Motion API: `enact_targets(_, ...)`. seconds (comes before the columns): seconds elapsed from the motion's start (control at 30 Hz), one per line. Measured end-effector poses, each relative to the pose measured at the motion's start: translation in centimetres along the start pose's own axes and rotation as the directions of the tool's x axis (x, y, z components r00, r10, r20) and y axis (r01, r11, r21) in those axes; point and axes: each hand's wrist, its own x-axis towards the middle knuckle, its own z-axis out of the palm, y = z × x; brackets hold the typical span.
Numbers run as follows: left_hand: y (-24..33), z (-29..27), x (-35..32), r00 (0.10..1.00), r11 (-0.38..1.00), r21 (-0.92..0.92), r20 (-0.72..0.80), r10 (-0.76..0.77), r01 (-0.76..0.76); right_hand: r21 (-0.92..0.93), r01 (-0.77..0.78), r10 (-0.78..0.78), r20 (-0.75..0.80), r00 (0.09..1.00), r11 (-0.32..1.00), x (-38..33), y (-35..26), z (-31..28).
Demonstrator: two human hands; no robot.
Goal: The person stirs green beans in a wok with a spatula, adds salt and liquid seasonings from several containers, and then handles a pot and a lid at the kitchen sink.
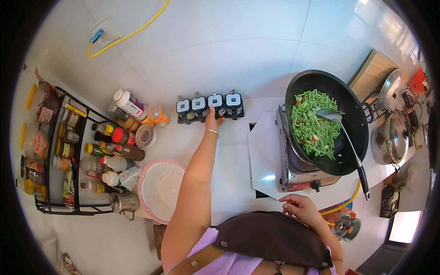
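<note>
A row of several black seasoning jars (198, 104) with pale square lids stands in a black tray (237, 115) against the wall. My left hand (213, 120) reaches up to the third jar from the left (217, 101), its fingers closed around the front. Nearer my body, my right hand (300, 208) hovers by the counter's front edge, fingers loosely bent and apart, holding nothing. To the right, a black wok (352, 137) sits on a gas stove (293, 172). Chopped green beans (316, 121) with red bits lie in it. A spatula (350, 142) rests in the wok, its black handle over the near rim.
A pink-rimmed strainer basket (143, 183) stands left of my forearm. Beyond it are several bottles, a metal mug (124, 203) and a black rack (50, 160) of condiments. A lidded pot (389, 137) and a wooden board (373, 73) are right of the wok. A yellow hose (346, 201) hangs below the stove.
</note>
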Motion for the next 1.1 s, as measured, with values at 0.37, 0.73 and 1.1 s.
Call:
enact_targets(0.37, 2.6, -3.6, 1.3, 0.827, 0.835, 0.520, -0.381, 0.413, -0.177, -0.081, 0.037, -0.034, 0.034, 0.999, 0.996, 1.6, 0.8, 0.5)
enact_targets(0.73, 5.4, -4.2, -0.5, 0.987, 0.999, 0.004, -0.155, 0.043, -0.043, -0.175, 0.219, -0.222, 0.003, 0.975, 0.960, 0.8, 0.5, 0.9)
enact_targets(1.1, 13.2, -3.5, -24.0, 0.784, 0.918, 0.291, 0.620, 0.035, -0.271, -0.199, 0.564, -0.596, -0.186, 0.781, 0.802, 2.9, -8.0, 0.6)
